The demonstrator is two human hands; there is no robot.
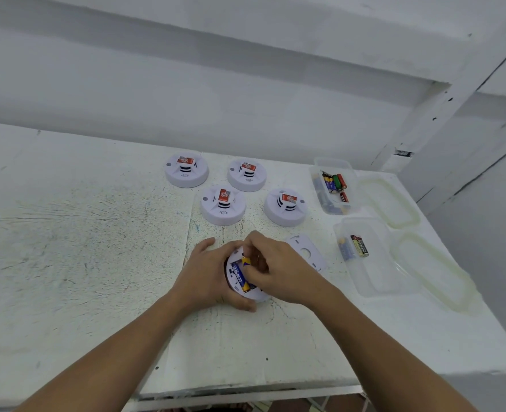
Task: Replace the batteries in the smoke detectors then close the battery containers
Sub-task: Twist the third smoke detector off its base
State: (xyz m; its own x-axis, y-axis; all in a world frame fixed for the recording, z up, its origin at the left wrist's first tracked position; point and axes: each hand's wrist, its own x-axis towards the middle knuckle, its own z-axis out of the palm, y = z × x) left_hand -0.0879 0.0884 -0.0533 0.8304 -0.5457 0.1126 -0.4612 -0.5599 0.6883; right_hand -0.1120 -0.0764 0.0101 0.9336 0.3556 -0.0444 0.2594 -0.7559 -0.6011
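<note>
Upturned smoke detector point(254, 295), at 6 o'clock of four other detectors point(223, 205), looks light, stiff plastic: L hand point(207, 272) grips its rim, R hand point(275, 272) pinches small, prob. slick AA battery point(245, 260) by its sides

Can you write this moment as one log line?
left hand: holds smoke detector | right hand: pinches battery in it | cover: off, lying beside
</note>
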